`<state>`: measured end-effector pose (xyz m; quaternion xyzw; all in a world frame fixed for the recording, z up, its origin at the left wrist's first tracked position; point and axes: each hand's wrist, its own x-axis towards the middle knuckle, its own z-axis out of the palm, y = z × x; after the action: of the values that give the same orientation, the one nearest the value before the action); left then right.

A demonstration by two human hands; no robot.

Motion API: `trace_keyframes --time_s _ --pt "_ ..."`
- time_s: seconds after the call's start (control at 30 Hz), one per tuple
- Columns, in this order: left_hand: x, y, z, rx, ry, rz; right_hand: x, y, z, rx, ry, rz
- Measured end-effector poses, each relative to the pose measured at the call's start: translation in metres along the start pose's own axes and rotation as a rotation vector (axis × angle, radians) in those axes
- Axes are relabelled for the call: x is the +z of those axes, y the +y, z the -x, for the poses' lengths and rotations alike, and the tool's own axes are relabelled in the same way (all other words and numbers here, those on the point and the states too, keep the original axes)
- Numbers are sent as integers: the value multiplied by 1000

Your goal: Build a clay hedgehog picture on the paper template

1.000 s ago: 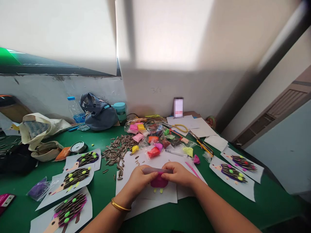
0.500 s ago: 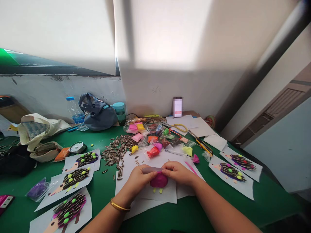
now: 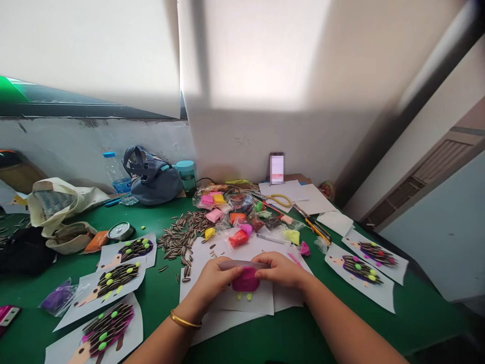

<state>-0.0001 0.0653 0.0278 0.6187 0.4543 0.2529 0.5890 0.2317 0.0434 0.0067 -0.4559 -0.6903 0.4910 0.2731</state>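
Both my hands grip a white sheet of paper (image 3: 261, 302) by its far edge, which is raised and curls toward me. My left hand (image 3: 215, 277), with a gold bangle at the wrist, pinches that edge on the left, thumb on top. My right hand (image 3: 282, 269) pinches it on the right in the same way. A flat magenta clay shape (image 3: 245, 281) is stuck on the sheet between my thumbs, its top partly hidden by the curled edge. Two small yellow-green clay feet (image 3: 249, 296) sit below it.
Sunflower seeds (image 3: 185, 235) are piled beyond my left hand. Bagged coloured clay (image 3: 238, 237), yellow-handled scissors (image 3: 280, 200) and a utility knife (image 3: 318, 228) lie farther back. Hedgehog pictures (image 3: 113, 323) flank me on the green table (image 3: 303, 333). A phone (image 3: 277, 169) leans on the wall.
My hands have shifted very slightly left with the sheet. My right thumb has moved off the magenta clay toward the right, and more of the curled edge shows.
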Motion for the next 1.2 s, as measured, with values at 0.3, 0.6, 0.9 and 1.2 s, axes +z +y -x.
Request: trace_keyframes --time_s 0.3,0.6,0.9,1.2 --pt "1 3 1 -5 -2 8 1 -5 -2 -11 44 -25" --pt "3 -5 -3 12 9 -56 11 -11 -7 68 100 -15" --pt "4 -6 -5 29 -28 -66 15 -21 -7 101 94 30" --pt "5 -5 -6 79 -5 -63 18 -16 -8 55 112 60"
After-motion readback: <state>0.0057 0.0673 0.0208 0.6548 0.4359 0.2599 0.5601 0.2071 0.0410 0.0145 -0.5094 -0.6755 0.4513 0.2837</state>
